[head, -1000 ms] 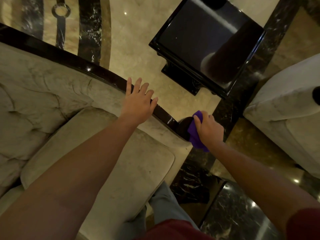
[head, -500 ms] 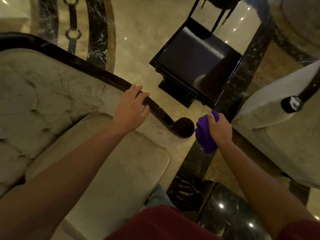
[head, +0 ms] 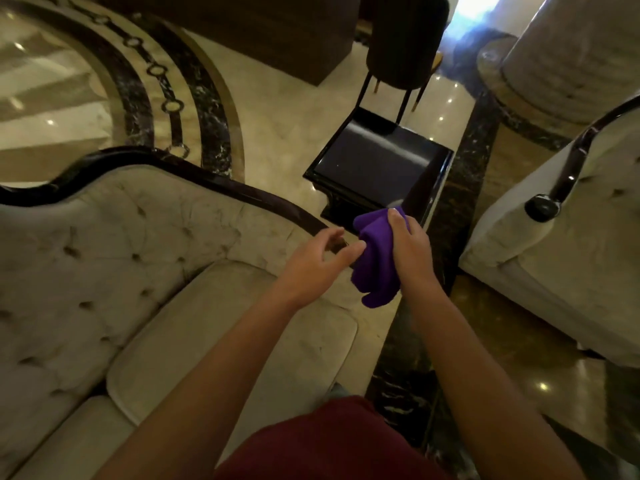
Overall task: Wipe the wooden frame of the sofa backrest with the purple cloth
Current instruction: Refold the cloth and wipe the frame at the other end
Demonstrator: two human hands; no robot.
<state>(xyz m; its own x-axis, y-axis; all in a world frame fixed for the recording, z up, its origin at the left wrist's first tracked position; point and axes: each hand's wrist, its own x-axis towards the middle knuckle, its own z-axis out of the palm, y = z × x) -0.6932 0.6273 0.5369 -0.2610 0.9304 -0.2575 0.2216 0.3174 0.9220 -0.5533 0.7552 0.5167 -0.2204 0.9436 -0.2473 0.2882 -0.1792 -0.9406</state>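
Torso in a dark red shirt [head: 332, 445] at bottom edge, both bare forearms reaching forward. Left hand [head: 313, 265] loosely curved, holds nothing, thumb tip touching the bunched purple cloth [head: 375, 261]. Right hand [head: 410, 245] grips that cloth, lifted clear of the glossy dark wooden backrest frame [head: 214, 181]. Beige tufted sofa [head: 104, 258] below left. Beyond: black glossy square side table [head: 377, 161], second beige armchair [head: 554, 258] right, dark chair [head: 405, 43] farthest.
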